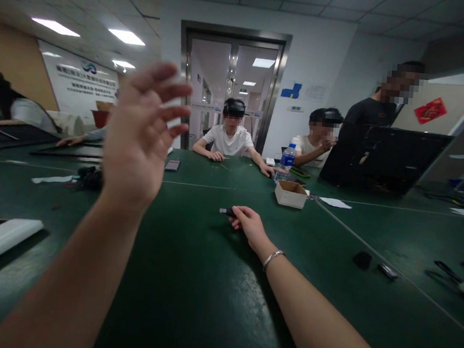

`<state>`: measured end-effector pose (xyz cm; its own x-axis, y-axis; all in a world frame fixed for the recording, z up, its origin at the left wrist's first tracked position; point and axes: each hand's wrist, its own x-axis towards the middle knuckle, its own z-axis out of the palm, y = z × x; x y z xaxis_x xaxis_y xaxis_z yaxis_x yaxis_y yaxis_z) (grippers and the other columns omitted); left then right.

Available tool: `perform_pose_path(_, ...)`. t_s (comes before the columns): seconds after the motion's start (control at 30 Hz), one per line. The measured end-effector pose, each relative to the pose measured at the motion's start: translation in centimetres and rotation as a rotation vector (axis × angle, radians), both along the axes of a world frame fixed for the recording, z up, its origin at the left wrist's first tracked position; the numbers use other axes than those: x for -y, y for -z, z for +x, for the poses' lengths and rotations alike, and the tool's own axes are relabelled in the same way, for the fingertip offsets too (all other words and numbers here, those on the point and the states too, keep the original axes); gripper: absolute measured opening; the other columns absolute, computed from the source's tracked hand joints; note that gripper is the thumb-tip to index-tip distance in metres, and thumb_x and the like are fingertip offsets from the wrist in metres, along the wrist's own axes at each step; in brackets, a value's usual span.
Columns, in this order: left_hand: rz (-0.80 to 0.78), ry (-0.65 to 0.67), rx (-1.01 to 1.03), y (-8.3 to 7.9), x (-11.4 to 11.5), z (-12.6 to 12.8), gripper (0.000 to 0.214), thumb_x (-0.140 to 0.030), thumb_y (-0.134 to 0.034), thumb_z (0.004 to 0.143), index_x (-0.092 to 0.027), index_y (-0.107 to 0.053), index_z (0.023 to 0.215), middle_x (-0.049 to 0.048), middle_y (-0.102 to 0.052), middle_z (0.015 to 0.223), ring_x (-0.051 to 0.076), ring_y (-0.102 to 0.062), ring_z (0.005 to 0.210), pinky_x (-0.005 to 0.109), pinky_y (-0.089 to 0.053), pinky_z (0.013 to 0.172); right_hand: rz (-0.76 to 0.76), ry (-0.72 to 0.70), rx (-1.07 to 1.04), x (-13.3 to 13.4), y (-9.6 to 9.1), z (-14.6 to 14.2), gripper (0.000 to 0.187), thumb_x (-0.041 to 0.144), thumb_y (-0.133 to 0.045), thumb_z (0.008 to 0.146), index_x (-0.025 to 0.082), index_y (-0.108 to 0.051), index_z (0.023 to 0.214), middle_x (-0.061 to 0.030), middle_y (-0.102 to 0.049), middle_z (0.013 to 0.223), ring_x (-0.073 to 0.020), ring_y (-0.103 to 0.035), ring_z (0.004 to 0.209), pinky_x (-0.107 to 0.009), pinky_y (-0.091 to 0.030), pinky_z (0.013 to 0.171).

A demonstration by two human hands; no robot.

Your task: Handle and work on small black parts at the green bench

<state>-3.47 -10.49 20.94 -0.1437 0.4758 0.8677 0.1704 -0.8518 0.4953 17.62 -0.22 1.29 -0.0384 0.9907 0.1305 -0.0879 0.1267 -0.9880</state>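
My left hand (138, 128) is raised above the table on the left, slightly blurred, its fingers spread and nothing in them. Low over the green table (182, 278), my right hand (250, 224) pinches a small black USB flash drive (226, 212) between thumb and fingers. The drive's silver metal plug points left, and its back end is hidden by the fingers. A bracelet circles my right wrist.
An open small box (290, 194) and a water bottle (286, 160) stand beyond my right hand. A dark flat piece (362, 260) and a small silver object (388, 271) lie at right. A white device (2, 240) lies at left. Several people are around the table; a monitor (383, 157) stands right.
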Motion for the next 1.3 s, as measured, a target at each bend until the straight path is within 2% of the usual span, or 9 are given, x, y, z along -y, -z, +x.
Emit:
perform_pose_path(0.07,-0.174,0.057,-0.074,2.5,-2.4,1.8,0.031,-0.025,-0.038,0.089,-0.018,-0.053,0.116,0.0016,-0.060,0.106,0.020,-0.058,0.105,0.039,-0.046,0.085,0.003,-0.006,-0.007,0.0,0.0,0.0,0.036,0.045,-0.070,0.068,0.013,-0.063,0.084,-0.0017,-0.063,0.062,-0.0071,-0.053,0.048,-0.019,-0.041,0.045)
perform_pose_path(0.13,-0.351,0.039,-0.216,6.5,-5.4,3.3,0.027,-0.026,-0.053,0.081,-0.019,-0.058,0.106,0.0048,-0.062,0.106,0.019,-0.060,0.098,0.036,-0.049,0.084,0.012,-0.014,-0.013,-0.1,0.0,0.0,0.037,0.045,-0.070,0.068,0.012,-0.063,0.084,-0.0014,-0.063,0.062,-0.0067,-0.052,0.048,-0.018,-0.041,0.045)
perform_pose_path(0.27,-0.519,-0.043,-0.396,15.5,-9.5,4.8,0.028,-0.028,-0.055,0.079,-0.022,-0.059,0.106,0.0069,-0.060,0.109,0.019,-0.057,0.098,0.035,-0.046,0.089,0.021,-0.016,0.002,0.0,-0.1,0.0,0.036,0.043,-0.070,0.068,0.012,-0.064,0.085,-0.0009,-0.063,0.061,-0.0068,-0.052,0.047,-0.018,-0.040,0.045)
perform_pose_path(0.33,-0.602,-0.035,-0.375,18.3,-10.0,5.0,0.028,-0.033,-0.051,0.083,-0.021,-0.059,0.106,0.0072,-0.060,0.105,0.019,-0.058,0.096,0.033,-0.045,0.089,0.021,-0.007,0.013,0.0,-0.2,0.0,0.035,0.042,-0.070,0.068,0.013,-0.064,0.085,-0.0011,-0.063,0.061,-0.0073,-0.053,0.048,-0.019,-0.041,0.045)
perform_pose_path(0.4,-0.701,0.004,-0.347,19.7,-10.0,4.9,0.028,-0.039,-0.044,0.086,-0.021,-0.060,0.101,0.0058,-0.063,0.098,0.018,-0.059,0.090,0.031,-0.045,0.084,0.021,-0.001,0.020,0.1,-0.3,0.0,0.034,0.042,-0.070,0.068,0.013,-0.065,0.084,-0.0014,-0.063,0.062,-0.0074,-0.053,0.048,-0.018,-0.041,0.044)
perform_pose_path(0.6,-0.748,0.085,-0.390,20.0,-9.5,4.8,0.032,-0.045,-0.040,0.086,-0.021,-0.061,0.086,0.0001,-0.062,0.072,0.016,-0.059,0.071,0.028,-0.045,0.070,0.023,-0.006,0.046,0.3,-0.4,-0.2,0.030,0.039,-0.071,0.068,0.014,-0.065,0.084,-0.0012,-0.063,0.062,-0.0078,-0.053,0.048,-0.019,-0.042,0.045)
perform_pose_path(0.83,-0.699,0.186,-0.257,20.0,-9.5,4.7,0.024,-0.032,-0.058,0.079,-0.019,-0.060,0.099,0.0059,-0.064,0.098,0.018,-0.060,0.092,0.031,-0.046,0.085,0.036,-0.014,0.100,0.2,-0.1,-0.3,0.032,0.040,-0.069,0.070,0.013,-0.064,0.086,-0.0015,-0.063,0.064,-0.0073,-0.052,0.049,-0.019,-0.042,0.047)
perform_pose_path(1.0,-0.754,0.290,-0.198,19.9,-9.4,4.8,0.023,-0.035,-0.057,0.080,-0.017,-0.058,0.094,0.0053,-0.065,0.090,0.017,-0.062,0.086,0.032,-0.048,0.082,0.045,-0.036,0.134,0.4,-0.2,-0.3,0.031,0.039,-0.066,0.072,0.013,-0.064,0.088,-0.0019,-0.064,0.067,-0.0071,-0.052,0.050,-0.019,-0.042,0.048)
perform_pose_path(1.3,-0.696,0.260,-0.164,19.9,-9.7,4.7,0.028,-0.030,-0.067,0.071,-0.017,-0.058,0.094,0.0043,-0.064,0.089,0.016,-0.061,0.084,0.031,-0.048,0.081,0.019,-0.040,0.098,0.2,-0.3,-0.3,0.031,0.041,-0.065,0.073,0.013,-0.064,0.086,-0.0007,-0.063,0.063,-0.0070,-0.052,0.049,-0.019,-0.040,0.047)
